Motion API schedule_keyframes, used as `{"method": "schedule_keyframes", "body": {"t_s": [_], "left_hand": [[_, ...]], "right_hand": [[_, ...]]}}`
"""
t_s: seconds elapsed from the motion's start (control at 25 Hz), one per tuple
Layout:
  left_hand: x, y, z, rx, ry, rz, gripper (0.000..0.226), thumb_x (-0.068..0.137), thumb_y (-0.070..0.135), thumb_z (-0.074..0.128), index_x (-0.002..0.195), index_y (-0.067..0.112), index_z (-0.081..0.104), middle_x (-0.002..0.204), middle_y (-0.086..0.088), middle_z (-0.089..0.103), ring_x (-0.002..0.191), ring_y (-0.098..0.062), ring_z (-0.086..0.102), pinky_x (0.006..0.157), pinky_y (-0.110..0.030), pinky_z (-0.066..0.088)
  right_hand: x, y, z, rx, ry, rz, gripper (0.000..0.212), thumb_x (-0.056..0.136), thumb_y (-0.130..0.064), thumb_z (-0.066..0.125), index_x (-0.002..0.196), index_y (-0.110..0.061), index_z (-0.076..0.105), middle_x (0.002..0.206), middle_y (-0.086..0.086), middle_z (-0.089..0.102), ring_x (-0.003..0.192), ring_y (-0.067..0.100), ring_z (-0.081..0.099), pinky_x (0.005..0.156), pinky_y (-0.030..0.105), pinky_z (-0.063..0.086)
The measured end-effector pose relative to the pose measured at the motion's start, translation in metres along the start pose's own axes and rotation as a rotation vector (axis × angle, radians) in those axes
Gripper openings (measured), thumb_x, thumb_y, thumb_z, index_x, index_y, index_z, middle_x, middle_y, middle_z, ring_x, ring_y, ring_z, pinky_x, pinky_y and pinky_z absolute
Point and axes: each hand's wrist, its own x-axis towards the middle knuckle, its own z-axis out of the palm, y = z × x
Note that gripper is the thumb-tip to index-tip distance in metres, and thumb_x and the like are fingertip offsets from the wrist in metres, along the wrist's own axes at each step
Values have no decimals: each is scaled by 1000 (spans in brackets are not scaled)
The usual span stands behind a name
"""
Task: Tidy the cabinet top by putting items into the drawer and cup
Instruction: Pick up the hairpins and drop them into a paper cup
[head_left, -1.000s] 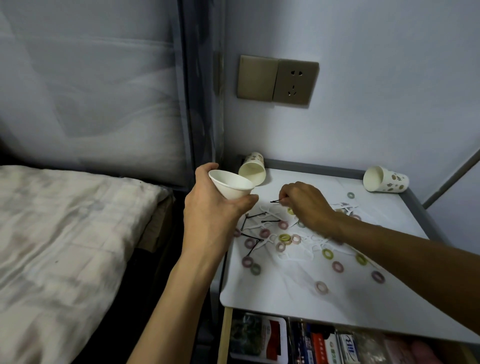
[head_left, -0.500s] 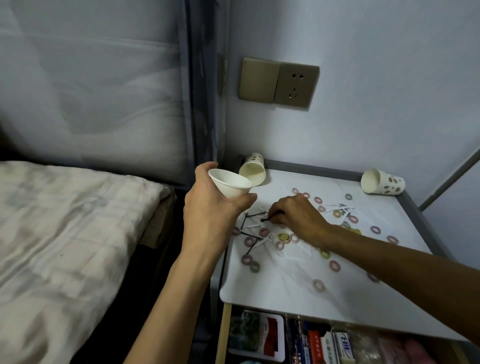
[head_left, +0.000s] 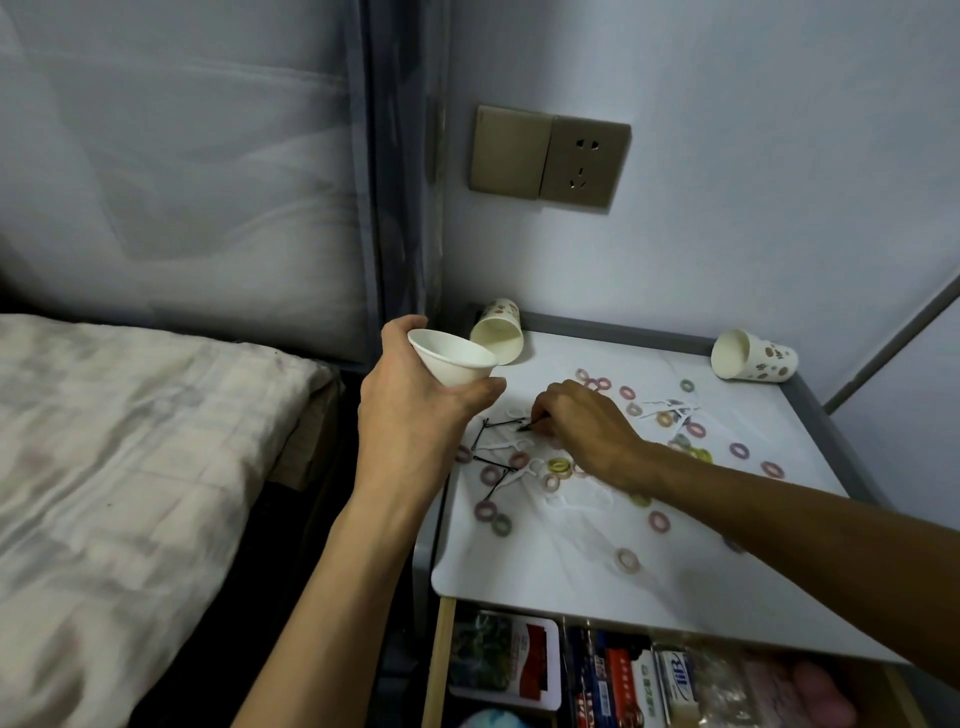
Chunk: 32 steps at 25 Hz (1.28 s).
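Observation:
My left hand (head_left: 415, 415) holds a white paper cup (head_left: 453, 361) tilted over the left edge of the white cabinet top (head_left: 571, 571). My right hand (head_left: 587, 428) rests low on the top, fingers pinched on a black hairpin (head_left: 530, 425). More black hairpins (head_left: 493, 423) lie just left of it, with white floss picks (head_left: 506, 446) and several small coloured hair rings (head_left: 488, 512) scattered around. The drawer (head_left: 623, 670) below stands open and holds packets and boxes.
Two patterned paper cups lie on their sides at the back: one at the left corner (head_left: 498, 332), one at the right (head_left: 753, 356). A grey raised rim (head_left: 841, 441) edges the top. A bed (head_left: 130, 467) is on the left. A wall socket (head_left: 550, 158) sits above.
My right hand moved left and nearer along the top and has pinched a hairpin among the pile. My left hand kept the cup almost still.

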Motion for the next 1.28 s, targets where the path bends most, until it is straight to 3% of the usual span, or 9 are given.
{"method": "schedule_keyframes", "body": {"t_s": [0.12, 0.2, 0.36, 0.48, 0.68, 0.84, 0.92, 1.0, 1.28], "left_hand": [[-1, -2, 1, 14, -9, 0, 85, 62, 34, 89, 134, 25, 45, 112, 6, 62, 101, -14, 59, 84, -27, 48], [-1, -2, 2, 37, -20, -3, 86, 61, 36, 90, 134, 26, 45, 114, 5, 63, 104, -14, 59, 85, -28, 49], [-3, -1, 5, 29, -63, -5, 85, 63, 36, 88, 135, 26, 44, 114, 7, 63, 97, -9, 59, 73, -20, 45], [-8, 3, 4, 14, -93, -2, 83, 65, 33, 87, 136, 26, 44, 107, 12, 63, 87, 2, 58, 64, -11, 42], [-5, 5, -5, 4, -37, -2, 79, 64, 27, 89, 131, 24, 48, 105, 8, 61, 83, 0, 57, 54, -3, 40], [-2, 1, -10, 2, 13, 0, 84, 61, 31, 89, 132, 25, 47, 109, 5, 63, 103, -17, 61, 83, -27, 51], [0, -1, -13, -4, 30, -4, 87, 58, 33, 90, 133, 24, 47, 112, 2, 65, 105, -19, 61, 89, -36, 52], [3, -3, -13, -10, 38, -8, 87, 57, 33, 90, 133, 24, 47, 111, 1, 65, 104, -19, 61, 89, -36, 52], [4, -4, -13, 9, 36, -8, 85, 60, 32, 88, 134, 24, 46, 114, 1, 63, 104, -18, 60, 87, -33, 51]], "right_hand": [[7, -5, -42, 497, 102, 143, 9, 94, -13, 61, 96, -13, 70, 84, -1, 72, 74, 11, 66, 73, 31, 54], [16, -12, -85, 665, 202, 8, 8, 89, -7, 66, 93, -9, 74, 68, -7, 69, 57, 6, 63, 62, 21, 52], [23, -47, -142, 571, 10, -320, 15, 81, -10, 75, 96, -10, 78, 80, -2, 74, 65, 4, 65, 66, 16, 51], [22, -66, -143, 459, -116, -411, 21, 80, -10, 76, 100, -13, 77, 90, -4, 75, 76, 0, 67, 73, 15, 50], [28, -39, -111, 809, 114, -104, 7, 81, -11, 75, 87, -14, 77, 78, -4, 74, 72, 13, 68, 69, 25, 53], [28, -18, -37, 353, -84, 10, 12, 79, -14, 78, 91, -16, 77, 85, -2, 74, 78, 7, 66, 68, 8, 41], [29, -18, -12, 243, -103, 18, 13, 80, -16, 75, 94, -17, 76, 92, 2, 74, 86, 14, 67, 69, 15, 45], [32, -20, -5, 163, -85, 20, 11, 82, -16, 71, 93, -19, 75, 93, 3, 72, 88, 20, 66, 69, 24, 45], [33, -19, -11, 170, -147, -198, 4, 82, -19, 69, 84, -21, 72, 86, -5, 69, 79, 11, 60, 68, 28, 48]]}}
